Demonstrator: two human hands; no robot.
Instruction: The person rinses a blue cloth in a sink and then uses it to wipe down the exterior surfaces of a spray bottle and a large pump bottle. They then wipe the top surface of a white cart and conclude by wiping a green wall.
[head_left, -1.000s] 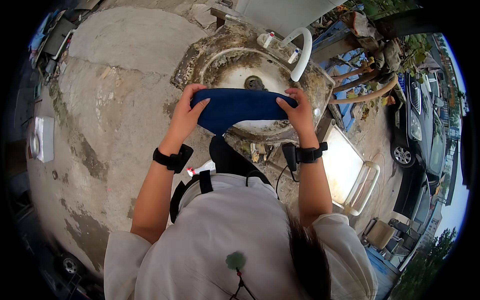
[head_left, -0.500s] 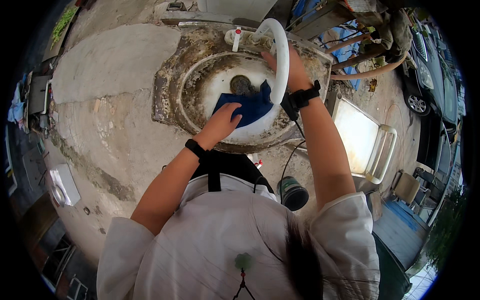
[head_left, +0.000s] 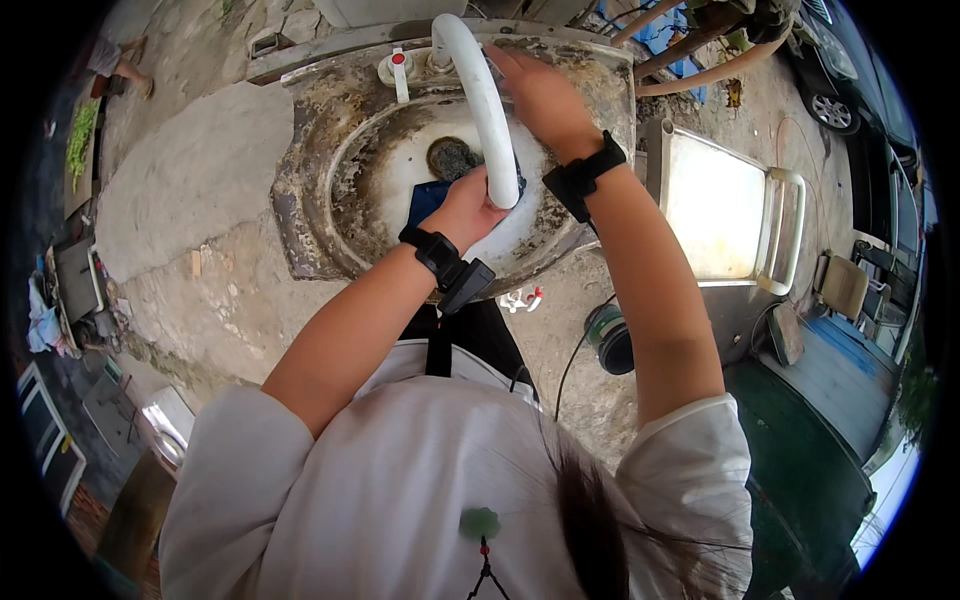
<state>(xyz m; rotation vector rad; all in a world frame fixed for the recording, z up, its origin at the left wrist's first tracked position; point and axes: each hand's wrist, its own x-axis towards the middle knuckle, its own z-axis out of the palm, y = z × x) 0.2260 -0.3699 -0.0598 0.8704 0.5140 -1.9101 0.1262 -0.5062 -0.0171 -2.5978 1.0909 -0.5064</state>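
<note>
My left hand (head_left: 464, 212) is down in the basin of a stained white sink (head_left: 300, 232), its fingers curled into a dark blue cloth (head_left: 428, 198). The fingertips are partly hidden beneath the end of the tall curved white spout (head_left: 470, 60). My right hand (head_left: 545, 98) is held just right of the spout, near the back rim, with its fingers stretched toward the tap base. Whether they touch a handle is hidden. Left of the spout stands a white tap handle (head_left: 401, 80) with a red mark. A dark, clogged-looking drain (head_left: 452, 158) shows beside the cloth.
A white metal-framed panel with a bent tube handle (head_left: 715, 215) lies right of the sink. Near my legs are a dark round container (head_left: 610, 340) and a thin black cable (head_left: 562, 375). Brown pipes (head_left: 685, 85) run behind, and a dark car (head_left: 835, 80) is at the far right.
My left hand has moved right under the spout, its fingers closing on the cloth and bunching it. My right hand has drawn slightly away from the spout. The whole view has shifted.
</note>
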